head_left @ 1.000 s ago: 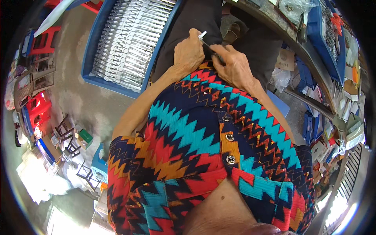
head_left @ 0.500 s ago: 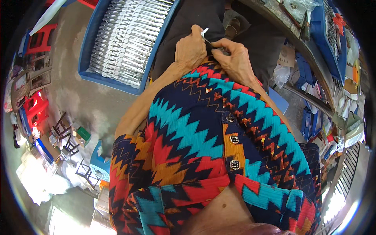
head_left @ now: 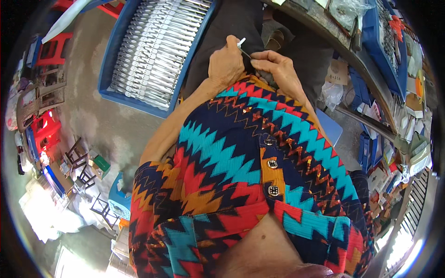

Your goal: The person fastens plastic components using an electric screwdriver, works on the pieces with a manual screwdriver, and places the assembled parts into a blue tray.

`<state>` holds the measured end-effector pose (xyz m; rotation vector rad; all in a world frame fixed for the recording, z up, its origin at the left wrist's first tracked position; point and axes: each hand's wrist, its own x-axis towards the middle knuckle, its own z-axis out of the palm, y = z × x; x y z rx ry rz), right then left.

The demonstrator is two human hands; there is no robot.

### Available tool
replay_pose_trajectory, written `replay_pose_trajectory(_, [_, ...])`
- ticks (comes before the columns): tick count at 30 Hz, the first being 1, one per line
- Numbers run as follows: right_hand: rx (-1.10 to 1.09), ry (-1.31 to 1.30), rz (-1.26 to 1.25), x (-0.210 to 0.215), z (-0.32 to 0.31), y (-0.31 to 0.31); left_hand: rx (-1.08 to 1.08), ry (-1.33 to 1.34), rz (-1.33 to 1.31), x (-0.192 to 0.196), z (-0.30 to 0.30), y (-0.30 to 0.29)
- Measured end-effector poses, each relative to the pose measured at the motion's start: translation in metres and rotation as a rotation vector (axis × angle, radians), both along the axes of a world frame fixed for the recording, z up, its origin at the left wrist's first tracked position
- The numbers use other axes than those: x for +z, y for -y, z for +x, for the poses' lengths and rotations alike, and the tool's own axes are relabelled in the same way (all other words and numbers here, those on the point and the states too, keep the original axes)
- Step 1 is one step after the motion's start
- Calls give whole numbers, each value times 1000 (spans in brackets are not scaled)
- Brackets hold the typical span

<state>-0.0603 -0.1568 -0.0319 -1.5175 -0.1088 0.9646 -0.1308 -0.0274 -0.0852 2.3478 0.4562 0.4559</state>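
Observation:
Over my dark-trousered lap, my left hand is closed, pinching a small white-tipped piece that sticks up past its thumb and forefinger. From there a thin dark rod runs toward my right hand, whose thumb and forefinger close on its other end. Whether rod and white piece are joined, I cannot tell. Something dark grey shows beneath the curled right fingers, mostly hidden. Left of my hands, a blue tray holds rows of slim shiny metal pieces with white parts.
A workbench edge curves along the right, bearing another blue tray of small metal parts and a clear plastic bag. Blue bins stand below. Red stools and a light-blue plastic chair are on the left.
The view has shifted slightly, so the tray sits a little farther right. My right fingers have straightened somewhat, and more of the thin rod shows between the hands.

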Motion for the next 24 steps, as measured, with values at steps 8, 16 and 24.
replay_pose_trajectory(8, [248, 440, -132, 7, 0, 16, -14, -118, -52, 7, 3, -4])
replay_pose_trajectory(16, [246, 425, -34, 3, 1, 14, 15, -155, -106, 8, 5, -6])
replay_pose_trajectory(24, [247, 380, -21, 1, 0, 14, -22, -109, -38, 8, 4, -5])
